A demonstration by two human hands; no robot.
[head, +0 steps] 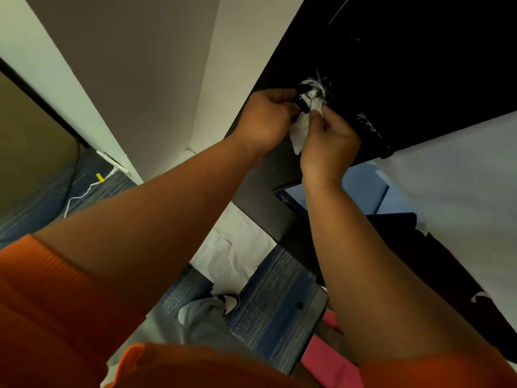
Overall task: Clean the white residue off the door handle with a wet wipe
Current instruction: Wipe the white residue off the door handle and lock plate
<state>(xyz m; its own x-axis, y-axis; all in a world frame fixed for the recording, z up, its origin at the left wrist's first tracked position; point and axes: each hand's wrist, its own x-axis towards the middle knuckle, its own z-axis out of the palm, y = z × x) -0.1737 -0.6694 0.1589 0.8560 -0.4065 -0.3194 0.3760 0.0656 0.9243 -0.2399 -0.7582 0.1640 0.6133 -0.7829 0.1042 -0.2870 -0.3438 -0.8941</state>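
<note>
**doorfixer22:** ok, starting closest to the camera, what've we got?

**mopsy:** Two orange sleeves [42, 303] right at the bottom, then two bare forearms reaching up and away. Both hands meet at the one door handle [307, 92].

**doorfixer22:** and the hands are doing what exactly?

**mopsy:** The left hand [265, 119] has its fingers curled round the near end of the handle. The right hand [328, 141] sits just below and to the right. Its thumb and fingers pinch one wipe [300, 130] and push the top corner onto the handle. The rest of the wipe hangs down crumpled between the two hands.

**doorfixer22:** white stuff?

**mopsy:** There's white residue [314, 84] smeared round the base of the handle, where it meets the black door [405, 65]. A second flaky patch sits further along the door's lower edge, past the right hand. So I count two patches.

**doorfixer22:** anything further off?

**mopsy:** Down past the arms there's blue striped carpet [274, 298] with one shoe [230, 301] on it. Over on the left, one white cable [84, 191] with one yellow tag [100, 177] runs along near the pale wall [140, 65].
</note>
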